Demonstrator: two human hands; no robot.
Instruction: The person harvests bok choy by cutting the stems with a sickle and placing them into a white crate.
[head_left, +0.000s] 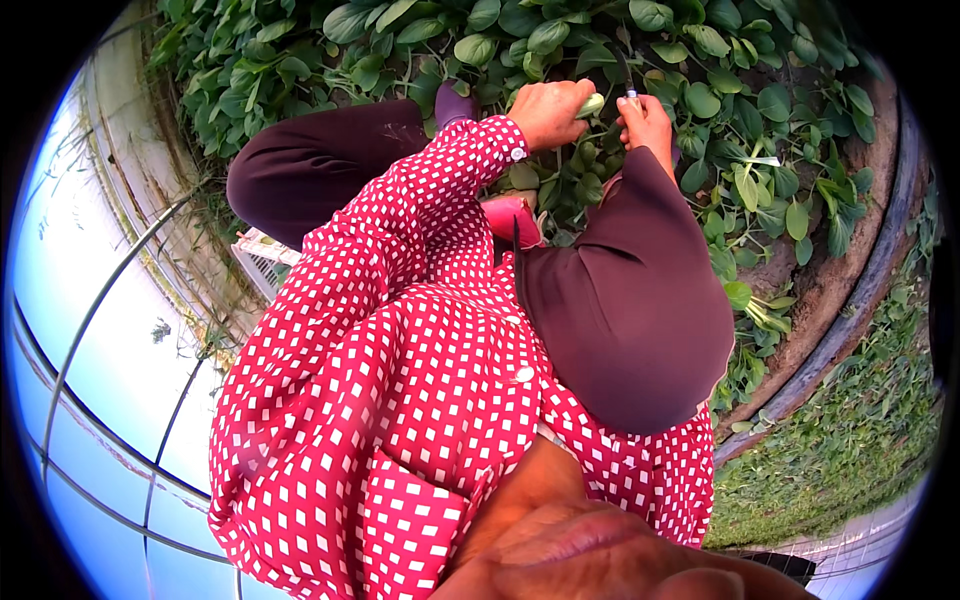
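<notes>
My left hand (551, 112) is closed around the pale green stem base (591, 106) of a leafy green plant, the rest hidden by my fingers. Just to its right, my right hand (646, 124) grips the handle of a knife (627, 75); its narrow dark blade points away from me among the leaves. Both hands are low over a dense bed of leafy greens (547, 36), which look like bok choy. My right forearm is hidden behind my bent knee in dark trousers (630, 315).
Leafy plants lie loosely at the right (761, 307). A dark pipe (889, 232) runs along the bed's right edge, with a lower green bed beyond. At the left are a white plastic crate (262, 259) and curved frame poles (105, 300). A purple shoe (454, 105) stands beside the plants.
</notes>
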